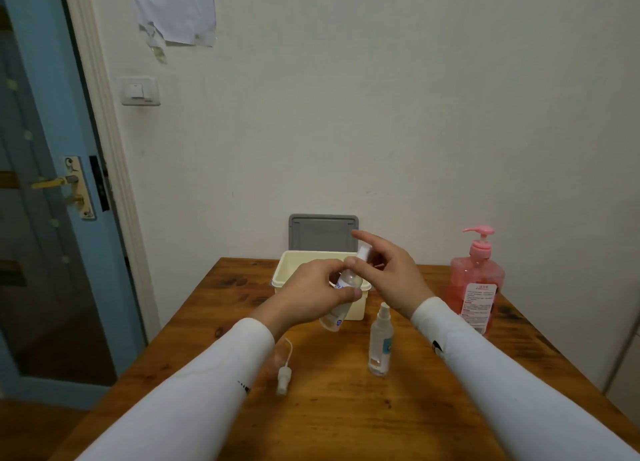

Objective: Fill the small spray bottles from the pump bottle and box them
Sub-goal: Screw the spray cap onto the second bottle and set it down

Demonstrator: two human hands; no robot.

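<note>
My left hand (313, 292) grips a small clear spray bottle (335, 317), tilted, in front of the cream box (285, 270). Fingers of my right hand (389, 273) pinch its white spray cap (363, 253) at the bottle's neck. A second small spray bottle (380, 341) stands upright on the table with its cap on. A third small bottle (282, 367) lies on its side near my left sleeve. The pink pump bottle (476, 284) stands at the right, near the wall.
The box's grey lid (322, 232) leans upright against the wall behind it. The wooden table (346, 408) has its left edge beside a blue door (52, 218). A white cabinet edge (627, 367) shows at the far right.
</note>
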